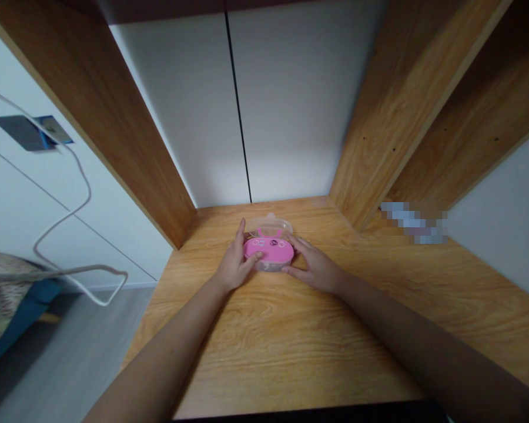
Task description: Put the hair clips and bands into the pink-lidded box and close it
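At middle of wooden desk [291, 346], left hand [234, 267] holds pink box [271, 254] at nine o'clock, thumb on top; right hand [314, 265] spans three o'clock end. Light, even pressure seems best, keeping loops [273, 242] level; clear lid [277, 223] open at twelve.

"What do the arms over the counter [264, 352] look like?"
"Left forearm [167, 346] and right forearm [405, 323] are both bare, smooth and slim, broadening gradually from narrow wrists."
"And the hands?"
"Bare as well: left hand [235, 262] and right hand [315, 267] have slender, tapering fingers. The nails are too small to make out."
"What about that black strip [308, 412] along the counter's near edge?"
"Plain and dark; whether it's clothing, I can't tell."
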The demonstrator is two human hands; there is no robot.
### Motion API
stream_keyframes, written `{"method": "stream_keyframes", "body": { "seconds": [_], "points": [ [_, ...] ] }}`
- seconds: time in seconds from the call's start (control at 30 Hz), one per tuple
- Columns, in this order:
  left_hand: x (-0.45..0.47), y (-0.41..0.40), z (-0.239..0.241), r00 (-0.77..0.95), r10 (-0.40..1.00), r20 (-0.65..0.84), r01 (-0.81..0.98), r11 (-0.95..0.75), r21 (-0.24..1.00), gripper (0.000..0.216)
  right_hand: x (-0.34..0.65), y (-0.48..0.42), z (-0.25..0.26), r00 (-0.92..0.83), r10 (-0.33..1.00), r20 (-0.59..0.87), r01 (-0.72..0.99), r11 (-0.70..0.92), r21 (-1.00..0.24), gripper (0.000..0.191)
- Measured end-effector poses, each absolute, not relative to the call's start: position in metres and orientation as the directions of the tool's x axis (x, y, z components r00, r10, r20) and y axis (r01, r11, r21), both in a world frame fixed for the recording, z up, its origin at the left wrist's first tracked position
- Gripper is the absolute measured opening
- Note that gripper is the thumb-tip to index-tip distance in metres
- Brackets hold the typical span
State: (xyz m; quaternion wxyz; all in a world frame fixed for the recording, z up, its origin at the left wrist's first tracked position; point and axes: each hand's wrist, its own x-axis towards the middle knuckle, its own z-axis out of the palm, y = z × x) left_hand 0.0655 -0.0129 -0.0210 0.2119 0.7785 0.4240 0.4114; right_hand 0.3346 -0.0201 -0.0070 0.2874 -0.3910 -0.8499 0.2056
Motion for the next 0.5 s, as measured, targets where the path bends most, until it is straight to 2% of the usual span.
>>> {"method": "stream_keyframes", "body": {
  "seconds": [0.33,0.5],
  "points": [
    [0.068,-0.019,-0.006,0.361,0.816,0.452,0.565,-0.577,0.590,0.074,0.334,-0.021,-0.008,-0.525,0.771,0.360,0.522,0.626,-0.580,0.085],
    [0.069,-0.022,-0.003,0.383,0.806,0.452,0.604,-0.588,0.538,0.078,0.332,-0.024,-0.005,-0.480,0.778,0.405,0.519,0.624,-0.584,0.079]
  ]
}}
